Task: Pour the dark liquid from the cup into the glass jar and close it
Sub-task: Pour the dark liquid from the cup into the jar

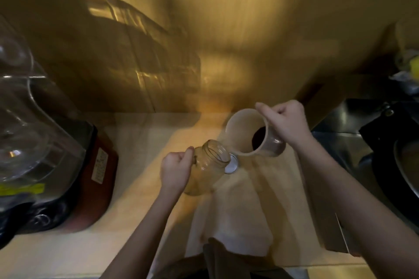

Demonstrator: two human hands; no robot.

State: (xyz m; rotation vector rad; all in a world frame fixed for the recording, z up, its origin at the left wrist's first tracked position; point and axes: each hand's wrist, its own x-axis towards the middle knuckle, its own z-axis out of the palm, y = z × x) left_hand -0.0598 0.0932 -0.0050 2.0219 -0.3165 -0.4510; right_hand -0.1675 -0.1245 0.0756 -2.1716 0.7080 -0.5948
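My right hand (284,123) is wrapped shut around the cup (251,135), fingers curled on its far side near the rim, and the cup is tipped so its open mouth faces down and to the left of those fingers. The dark liquid (259,139) pools low inside, toward the base, not yet at the lip. My left hand (175,171) is clamped on the glass jar (207,166), gripping its body from the left; the jar leans with its long axis running up and to the right from my fingers, its open mouth aimed at the cup's lower rim. The two rims look just beside each other, perhaps touching; blur makes that uncertain. A round white lid (232,164) lies on the counter just past the jar mouth. I judge the pour hinges on keeping the cup's lip above that mouth.
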